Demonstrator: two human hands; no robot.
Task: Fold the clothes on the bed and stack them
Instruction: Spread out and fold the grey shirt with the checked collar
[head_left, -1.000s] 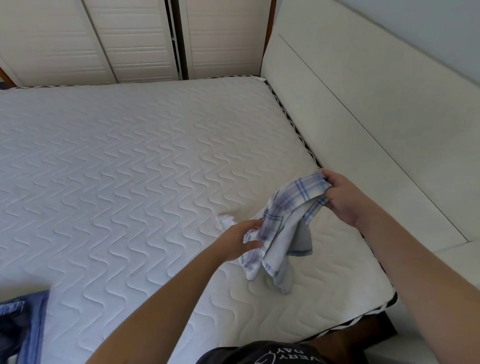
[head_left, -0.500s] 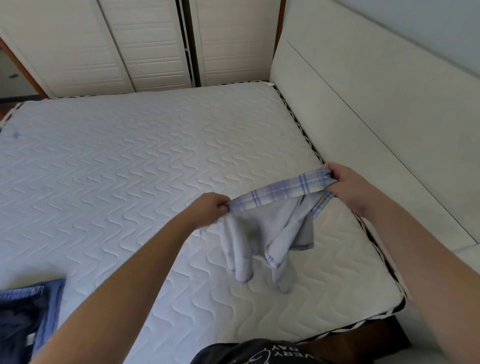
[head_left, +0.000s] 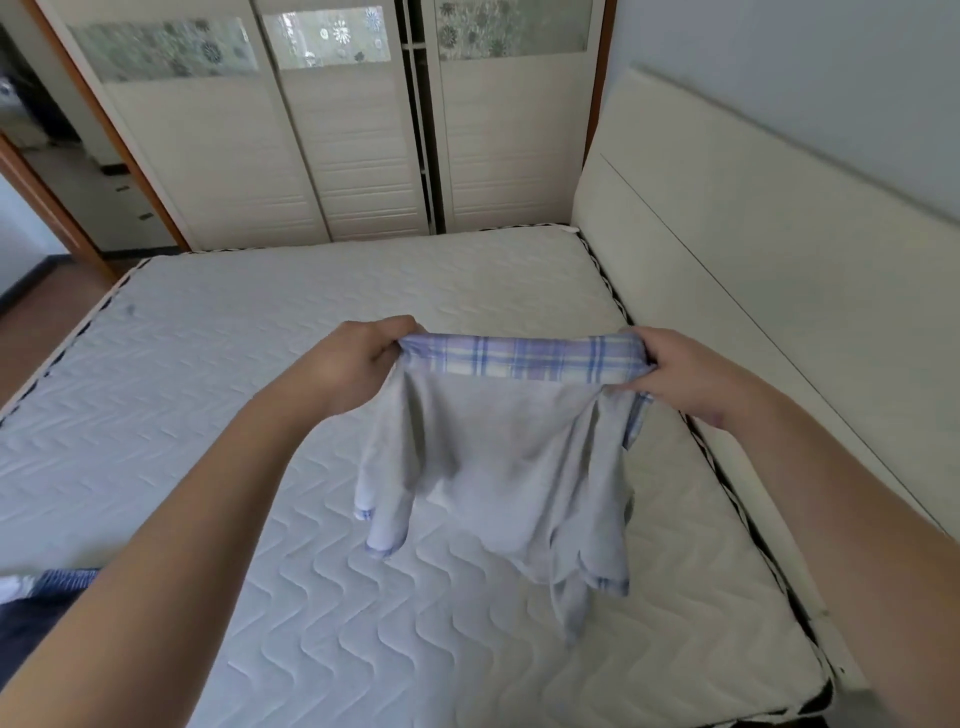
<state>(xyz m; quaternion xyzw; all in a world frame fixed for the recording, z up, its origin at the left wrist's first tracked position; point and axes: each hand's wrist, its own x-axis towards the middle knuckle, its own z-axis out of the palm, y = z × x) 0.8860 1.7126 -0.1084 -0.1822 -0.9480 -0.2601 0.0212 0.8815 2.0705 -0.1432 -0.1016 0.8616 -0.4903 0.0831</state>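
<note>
while i stand at the edge of the bare quilted mattress (head_left: 218, 395), my 2 hands hold a small pale grey garment (head_left: 511, 467) up in the air above it, stretched flat between them. my left hand (head_left: 358, 358) pinches 1 end of the blue-and-white plaid waistband (head_left: 519, 358), fingers curled over the top edge; my right hand (head_left: 675, 371) grips the other end the same way, thumb and fingers closed on the fabric. the band runs taut and nearly level from hand to hand. below it the grey cloth hangs loose in folds, with 2 leg-like ends dangling, each trimmed in the same plaid, the lowest tip just over the mattress near my side; whether it touches the surface i cannot tell. the garment sits toward the right half of the bed, near the padded white headboard (head_left: 753, 270) that runs along the right side. at the far end stand white wardrobe doors (head_left: 358, 156) with frosted floral panels on top. at the lower left corner, partly hidden by my left forearm, lies dark blue clothing (head_left: 31, 618) with a lighter blue edge, resting on the mattress well apart from the garment i hold.
</note>
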